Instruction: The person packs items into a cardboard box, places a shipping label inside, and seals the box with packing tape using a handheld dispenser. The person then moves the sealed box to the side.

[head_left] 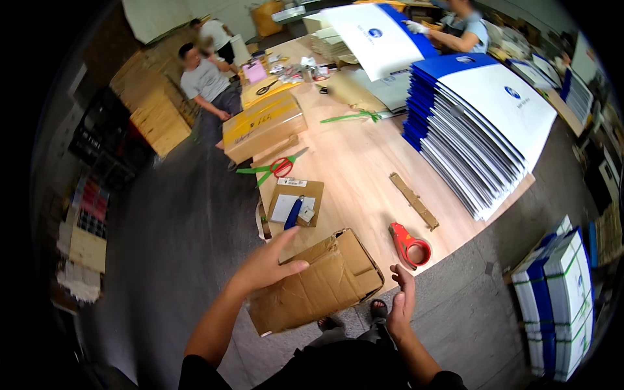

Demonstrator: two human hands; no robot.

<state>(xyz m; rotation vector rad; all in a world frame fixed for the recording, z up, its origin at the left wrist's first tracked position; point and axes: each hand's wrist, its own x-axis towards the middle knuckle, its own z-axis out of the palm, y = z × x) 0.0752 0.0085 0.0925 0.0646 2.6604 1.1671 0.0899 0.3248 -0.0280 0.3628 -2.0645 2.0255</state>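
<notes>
Grip, left (261, 265): bare hand, fingers and thumb spread, thumb overlying the corrugated cardboard box (312, 281); firm contact cannot be told. Box: brown, creased, at the near edge of the wooden table (357, 185), jutting past it toward the person; flaps (356, 252) at its right end. Contents unseen; likely light if empty, not fragile, walls stiff but apt to buckle along creases, smooth faces perhaps slightly slippery. Best hold: flat palms against opposite long sides, clear of the flapped end. Grip, right (402, 305): bare hand holding nothing, fingers loosely extended, apart from the box, near the red tape dispenser (398, 239).
</notes>
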